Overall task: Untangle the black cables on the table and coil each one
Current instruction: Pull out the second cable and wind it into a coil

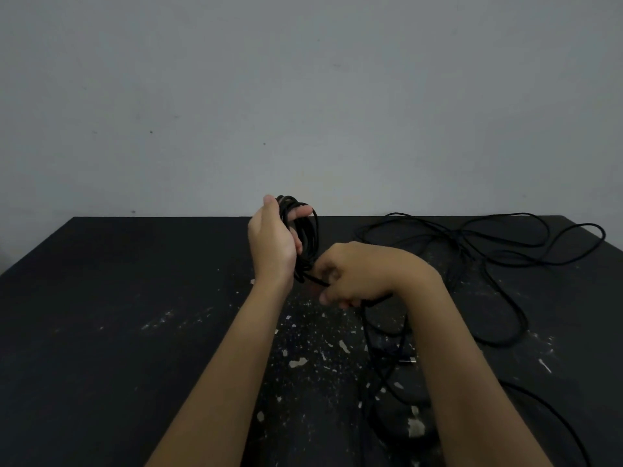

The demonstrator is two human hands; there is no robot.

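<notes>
two hands over the black counter (101, 298), left hand (271, 244) gripped one coil (308, 237), right hand (350, 274) pinched the strand (318, 282) coming off it, loose cable (505, 254) sprawled right up to the far edge, couldn't count how many, left half was open room

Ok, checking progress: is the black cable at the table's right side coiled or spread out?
Spread out: the black cable lies in wide loose loops on the table; only the coil in the left hand is wound.
</notes>
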